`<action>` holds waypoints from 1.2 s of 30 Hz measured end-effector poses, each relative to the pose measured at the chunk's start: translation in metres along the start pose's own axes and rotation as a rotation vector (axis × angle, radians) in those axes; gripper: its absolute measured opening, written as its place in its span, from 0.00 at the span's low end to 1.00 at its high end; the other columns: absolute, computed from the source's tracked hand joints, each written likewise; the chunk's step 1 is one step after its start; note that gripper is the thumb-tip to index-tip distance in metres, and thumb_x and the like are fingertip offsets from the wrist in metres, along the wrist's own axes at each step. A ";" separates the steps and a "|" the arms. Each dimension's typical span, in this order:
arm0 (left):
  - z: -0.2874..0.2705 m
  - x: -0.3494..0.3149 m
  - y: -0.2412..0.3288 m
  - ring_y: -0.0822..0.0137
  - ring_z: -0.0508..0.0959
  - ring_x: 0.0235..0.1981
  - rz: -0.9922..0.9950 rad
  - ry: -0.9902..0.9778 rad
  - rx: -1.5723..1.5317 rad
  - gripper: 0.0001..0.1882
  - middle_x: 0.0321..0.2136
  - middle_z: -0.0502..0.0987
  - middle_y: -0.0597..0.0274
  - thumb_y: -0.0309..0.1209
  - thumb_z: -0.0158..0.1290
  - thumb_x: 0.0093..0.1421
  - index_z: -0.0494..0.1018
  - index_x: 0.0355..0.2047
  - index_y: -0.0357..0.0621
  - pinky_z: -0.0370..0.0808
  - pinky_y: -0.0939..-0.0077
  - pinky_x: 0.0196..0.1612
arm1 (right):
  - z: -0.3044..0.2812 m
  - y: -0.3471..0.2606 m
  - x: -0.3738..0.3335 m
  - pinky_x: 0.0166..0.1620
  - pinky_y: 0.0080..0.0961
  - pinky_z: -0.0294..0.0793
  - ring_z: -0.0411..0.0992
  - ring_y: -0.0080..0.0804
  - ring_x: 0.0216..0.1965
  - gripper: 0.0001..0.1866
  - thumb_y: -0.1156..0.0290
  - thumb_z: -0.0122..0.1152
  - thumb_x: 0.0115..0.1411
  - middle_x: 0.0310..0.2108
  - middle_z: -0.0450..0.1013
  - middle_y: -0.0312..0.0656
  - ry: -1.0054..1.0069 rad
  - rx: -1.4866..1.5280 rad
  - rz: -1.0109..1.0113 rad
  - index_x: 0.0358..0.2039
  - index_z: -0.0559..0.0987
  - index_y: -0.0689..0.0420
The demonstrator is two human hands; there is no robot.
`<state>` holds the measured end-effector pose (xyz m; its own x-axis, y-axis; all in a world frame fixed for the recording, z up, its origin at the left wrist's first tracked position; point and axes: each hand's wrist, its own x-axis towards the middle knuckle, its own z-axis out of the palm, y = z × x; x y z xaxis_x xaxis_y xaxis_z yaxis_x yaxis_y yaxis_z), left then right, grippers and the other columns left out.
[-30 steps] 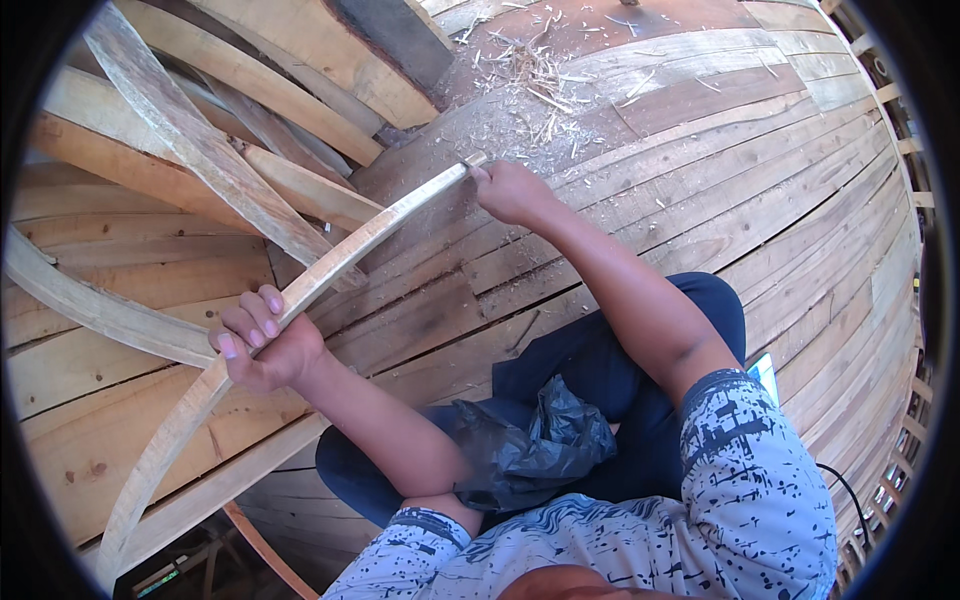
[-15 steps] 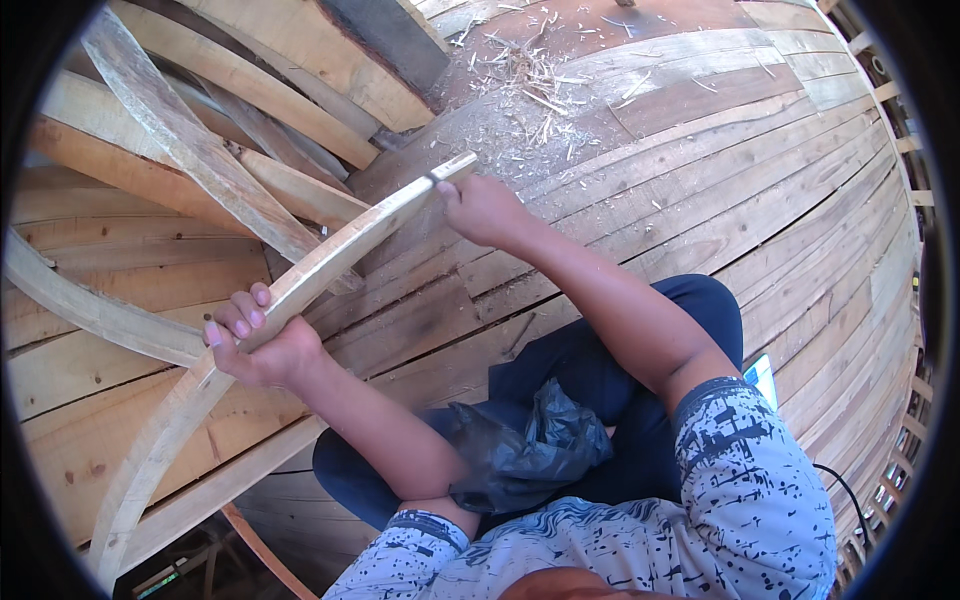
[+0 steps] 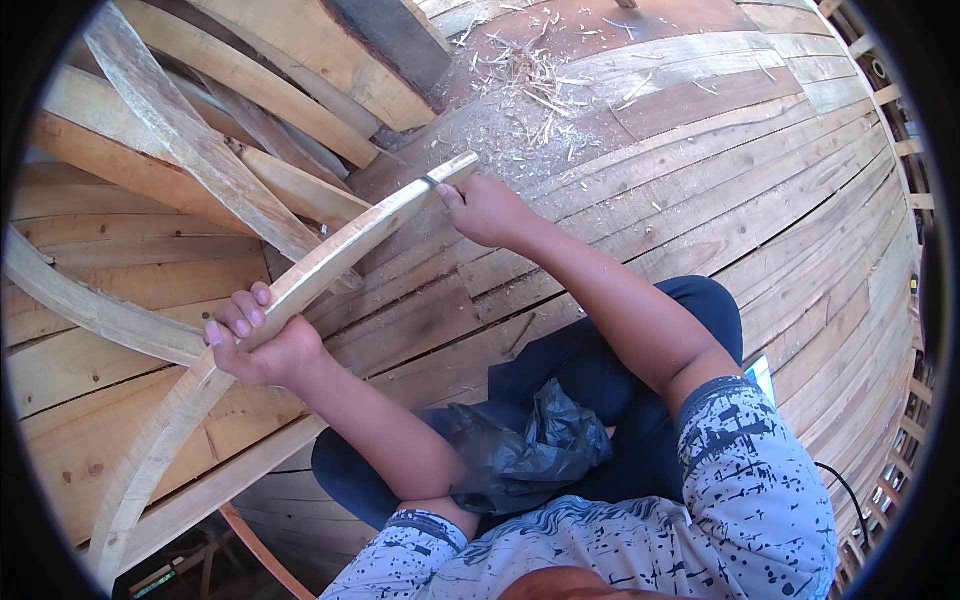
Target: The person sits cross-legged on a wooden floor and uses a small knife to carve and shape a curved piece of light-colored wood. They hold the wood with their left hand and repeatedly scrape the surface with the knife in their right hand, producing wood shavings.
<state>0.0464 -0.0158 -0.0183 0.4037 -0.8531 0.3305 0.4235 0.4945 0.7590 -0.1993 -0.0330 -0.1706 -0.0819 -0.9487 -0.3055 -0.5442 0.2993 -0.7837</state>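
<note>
A long curved wooden strip (image 3: pixel 345 262) runs slantwise before me, from the lower left up to a squared end near the middle. My left hand (image 3: pixel 262 340) is wrapped round it at about mid-length, thumb and fingers on opposite sides. Close to the far end, a thin dark band (image 3: pixel 430 182) crosses the strip. My right hand (image 3: pixel 490 212) is closed just right of this band, with the band leading toward its thumb; its inner fingers are hidden. A crumpled black plastic bag (image 3: pixel 545 445) lies in my lap between my crossed legs.
Several curved timbers (image 3: pixel 190 130) lie piled at the upper left, and another curved piece (image 3: pixel 110 315) meets the strip near my left hand. Wood shavings (image 3: pixel 535 90) are scattered over the plank floor (image 3: pixel 690 190). A black cable (image 3: pixel 850 500) bends beside my right sleeve.
My right hand has shifted very slightly at the band, and the band shows a bit more plainly. My left hand and the strip stay put.
</note>
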 end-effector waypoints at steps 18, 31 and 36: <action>0.004 -0.006 0.002 0.76 0.64 0.21 0.008 -0.059 -0.001 0.17 0.15 0.61 0.74 0.41 0.56 0.58 0.63 0.17 0.56 0.66 0.74 0.37 | -0.008 0.011 0.010 0.49 0.52 0.73 0.76 0.63 0.41 0.30 0.51 0.42 0.70 0.34 0.78 0.63 -0.015 -0.031 -0.022 0.35 0.81 0.68; 0.009 -0.005 0.000 0.76 0.65 0.22 0.009 -0.090 0.020 0.17 0.16 0.61 0.75 0.42 0.56 0.58 0.63 0.18 0.56 0.66 0.74 0.37 | -0.008 0.003 0.003 0.48 0.54 0.73 0.76 0.63 0.41 0.28 0.54 0.41 0.71 0.34 0.78 0.62 0.099 -0.039 -0.047 0.36 0.80 0.68; 0.010 -0.006 0.001 0.76 0.64 0.22 0.021 -0.065 0.023 0.17 0.16 0.61 0.75 0.42 0.56 0.59 0.63 0.17 0.56 0.65 0.73 0.38 | -0.012 -0.001 0.002 0.48 0.54 0.73 0.76 0.62 0.41 0.28 0.53 0.41 0.71 0.34 0.78 0.61 0.003 -0.064 -0.045 0.37 0.80 0.68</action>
<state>0.0364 -0.0122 -0.0141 0.3584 -0.8522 0.3813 0.3965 0.5087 0.7642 -0.2083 -0.0361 -0.1636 -0.0584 -0.9613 -0.2692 -0.6000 0.2493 -0.7601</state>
